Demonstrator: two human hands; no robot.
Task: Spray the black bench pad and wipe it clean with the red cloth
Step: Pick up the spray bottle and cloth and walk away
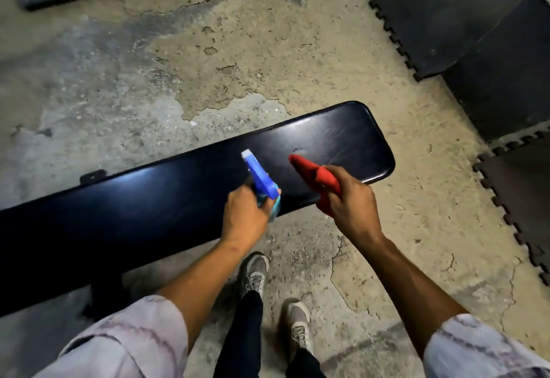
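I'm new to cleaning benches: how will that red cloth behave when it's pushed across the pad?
The red cloth looks soft and floppy: it bunches in the right hand and a loose end droops. It will probably fold rather than slide flat. The bench pad shines, so it likely glides easily.

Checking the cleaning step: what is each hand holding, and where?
Left hand grips the blue spray bottle at its neck; right hand clutches the red cloth bunched mid-length.
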